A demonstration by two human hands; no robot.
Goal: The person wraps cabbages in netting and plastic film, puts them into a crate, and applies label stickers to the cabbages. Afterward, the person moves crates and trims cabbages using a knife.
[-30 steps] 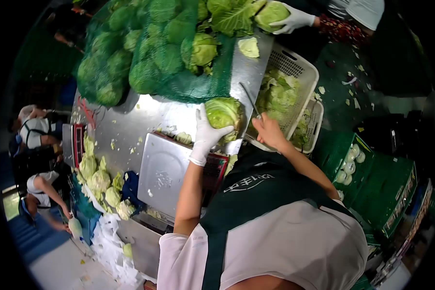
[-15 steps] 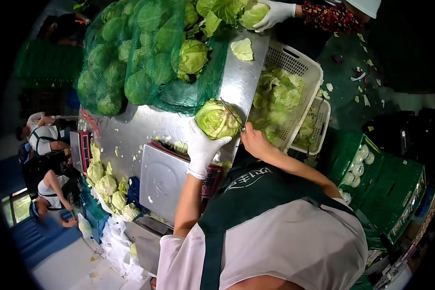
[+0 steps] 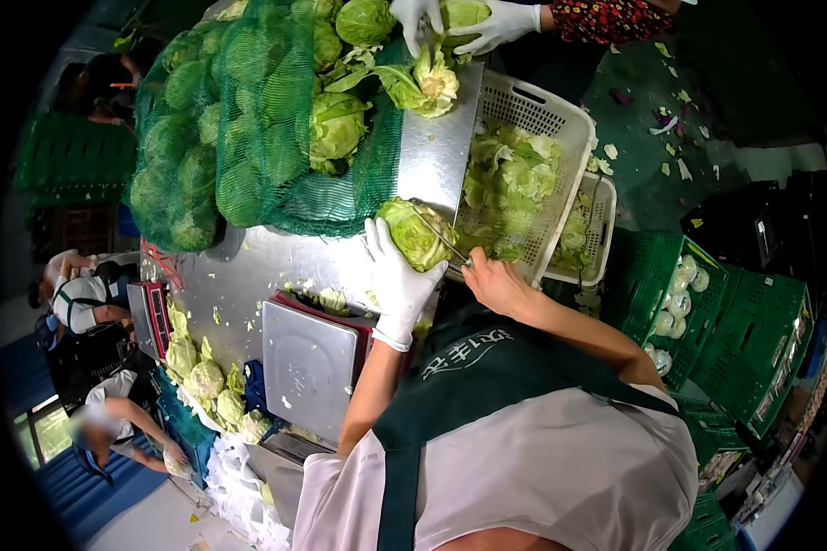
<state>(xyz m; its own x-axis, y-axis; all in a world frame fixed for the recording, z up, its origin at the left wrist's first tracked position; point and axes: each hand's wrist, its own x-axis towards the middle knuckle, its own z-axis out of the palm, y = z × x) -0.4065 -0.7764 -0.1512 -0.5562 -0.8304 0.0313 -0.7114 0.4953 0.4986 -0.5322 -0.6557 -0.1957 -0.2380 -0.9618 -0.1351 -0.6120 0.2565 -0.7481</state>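
A green cabbage point(image 3: 412, 241) rests against my left hand point(image 3: 397, 292), which wears a white glove. The fingers and thumb cup its near side and steady it at the table's edge. My bare right hand point(image 3: 501, 286) grips a knife point(image 3: 443, 239) by its handle, most of which the fingers hide. The thin blade lies slantwise across the cabbage's right side. Right beside the cabbage is a white perforated crate point(image 3: 565, 197) holding loose cabbage leaves point(image 3: 515, 179).
Green net sacks of cabbages point(image 3: 266, 119) cover the far table point(image 3: 234, 275). A scale point(image 3: 308, 358) stands left of my forearm. At the far edge, another person's gloved hands point(image 3: 487, 26) hold a cabbage. Green crates point(image 3: 744, 321) stand on the right.
My left hand's fingers have spread and shifted up the cabbage's left side. The cabbage has turned slightly, and the knife remains across it. The other person's second hand has come into view.
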